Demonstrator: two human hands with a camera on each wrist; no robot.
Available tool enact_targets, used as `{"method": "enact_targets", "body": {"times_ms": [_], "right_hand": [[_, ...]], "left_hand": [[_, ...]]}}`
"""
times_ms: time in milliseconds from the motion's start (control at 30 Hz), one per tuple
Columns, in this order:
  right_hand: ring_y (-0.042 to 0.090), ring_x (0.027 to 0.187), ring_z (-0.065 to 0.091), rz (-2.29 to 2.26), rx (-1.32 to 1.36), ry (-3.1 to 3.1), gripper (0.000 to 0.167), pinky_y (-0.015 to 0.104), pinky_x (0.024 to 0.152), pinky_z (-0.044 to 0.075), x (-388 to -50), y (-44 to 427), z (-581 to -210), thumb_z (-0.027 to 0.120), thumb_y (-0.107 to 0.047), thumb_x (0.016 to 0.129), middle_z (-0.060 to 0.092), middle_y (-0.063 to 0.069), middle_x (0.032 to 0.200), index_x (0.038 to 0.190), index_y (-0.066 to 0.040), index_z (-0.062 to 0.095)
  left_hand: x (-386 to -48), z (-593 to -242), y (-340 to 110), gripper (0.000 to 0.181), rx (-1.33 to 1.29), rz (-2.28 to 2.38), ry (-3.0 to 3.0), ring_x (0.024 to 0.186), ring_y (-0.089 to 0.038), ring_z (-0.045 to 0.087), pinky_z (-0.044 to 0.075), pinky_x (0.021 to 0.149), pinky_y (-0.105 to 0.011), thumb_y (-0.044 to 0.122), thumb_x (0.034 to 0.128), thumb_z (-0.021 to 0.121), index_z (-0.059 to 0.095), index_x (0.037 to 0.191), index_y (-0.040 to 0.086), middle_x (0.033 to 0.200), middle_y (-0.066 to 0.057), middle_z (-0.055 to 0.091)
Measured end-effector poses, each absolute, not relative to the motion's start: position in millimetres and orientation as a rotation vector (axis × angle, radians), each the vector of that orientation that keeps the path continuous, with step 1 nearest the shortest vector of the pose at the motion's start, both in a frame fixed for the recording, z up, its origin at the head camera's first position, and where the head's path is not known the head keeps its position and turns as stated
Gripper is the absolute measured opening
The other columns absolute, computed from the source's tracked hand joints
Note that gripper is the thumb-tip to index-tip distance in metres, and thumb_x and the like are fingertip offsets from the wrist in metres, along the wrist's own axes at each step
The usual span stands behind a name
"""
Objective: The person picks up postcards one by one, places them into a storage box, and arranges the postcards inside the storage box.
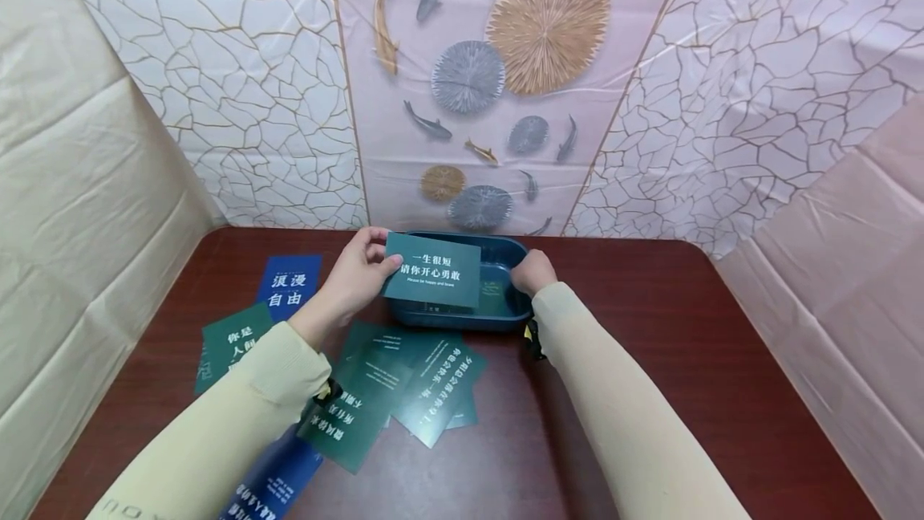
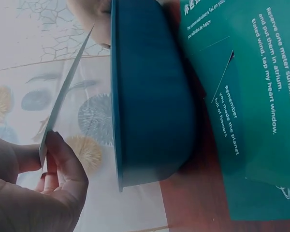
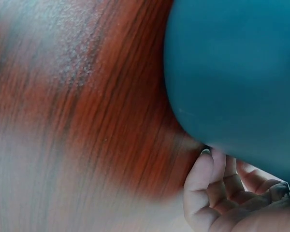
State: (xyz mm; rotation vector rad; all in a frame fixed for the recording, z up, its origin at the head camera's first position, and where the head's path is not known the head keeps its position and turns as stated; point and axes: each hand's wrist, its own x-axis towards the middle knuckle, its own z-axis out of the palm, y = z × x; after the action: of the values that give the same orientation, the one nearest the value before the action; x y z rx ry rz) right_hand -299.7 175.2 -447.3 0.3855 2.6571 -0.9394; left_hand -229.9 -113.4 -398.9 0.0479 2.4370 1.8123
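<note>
A green card [image 1: 433, 270] with white Chinese writing is pinched at its left edge by my left hand [image 1: 363, 263]. Seen in the left wrist view, the card [image 2: 65, 99] is nearly edge-on between thumb and fingers, apart from the tray wall. Below the card is a dark blue-green tray [image 1: 462, 322], a rounded rectangle, with at least one green card [image 1: 494, 295] inside, partly covered. My right hand [image 1: 534, 272] grips the tray's right end. In the right wrist view, curled fingers [image 3: 198, 179] touch the tray's outside [image 3: 237, 72]; the thumb is hidden.
Several green cards [image 1: 426, 392] overlap in front of the tray. At the left lie a blue card [image 1: 289, 279] and green cards [image 1: 231, 339]; another blue card [image 1: 277, 480] is partly under my left sleeve. Patterned cloth [image 1: 253, 87] hangs behind the brown table [image 1: 635, 327].
</note>
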Motion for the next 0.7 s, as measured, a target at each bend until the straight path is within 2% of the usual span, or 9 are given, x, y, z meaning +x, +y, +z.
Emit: {"method": "enact_targets", "body": {"times_ms": [200,400,600,700], "right_hand": [[0.031,0.111,0.051,-0.930,0.397,2.672,0.048,0.048,0.091,0.048,-298.3,173.0,-446.9,0.049,-0.007,0.096,0.045,0.021,0.139,0.141,0.006,0.038],[0.032,0.094,0.054,-0.915,0.369,2.662,0.048,0.039,0.076,0.048,-297.6,172.4,-445.5,0.048,-0.008,0.097,0.047,0.020,0.133,0.142,0.006,0.036],[0.030,0.092,0.053,-0.930,0.365,2.668,0.047,0.039,0.075,0.049,-296.9,173.5,-445.4,0.049,-0.009,0.097,0.049,0.021,0.129,0.141,0.006,0.037],[0.031,0.093,0.053,-0.927,0.378,2.668,0.047,0.039,0.076,0.049,-297.4,173.6,-445.7,0.050,-0.010,0.097,0.049,0.019,0.129,0.140,0.005,0.037]], "left_hand": [[-240.1,-402.7,-102.6,0.044,0.103,1.765,2.510,0.087,-0.024,0.062,0.053,0.069,-0.035,0.010,0.0968,0.059,0.040,0.137,0.011,0.105,-0.010,0.064],[-247.2,-406.7,-88.2,0.056,0.135,1.671,2.594,0.092,-0.025,0.058,0.050,0.072,-0.038,0.013,0.0973,0.059,0.034,0.147,0.019,0.115,-0.011,0.054],[-253.4,-411.5,-73.3,0.050,0.180,1.565,2.700,0.080,-0.024,0.058,0.049,0.068,-0.037,0.014,0.0971,0.060,0.040,0.143,0.016,0.107,-0.009,0.052],[-257.1,-413.3,-67.2,0.049,0.159,1.524,2.724,0.083,-0.025,0.056,0.048,0.071,-0.038,0.014,0.0971,0.059,0.038,0.141,0.014,0.108,-0.010,0.052]]}}
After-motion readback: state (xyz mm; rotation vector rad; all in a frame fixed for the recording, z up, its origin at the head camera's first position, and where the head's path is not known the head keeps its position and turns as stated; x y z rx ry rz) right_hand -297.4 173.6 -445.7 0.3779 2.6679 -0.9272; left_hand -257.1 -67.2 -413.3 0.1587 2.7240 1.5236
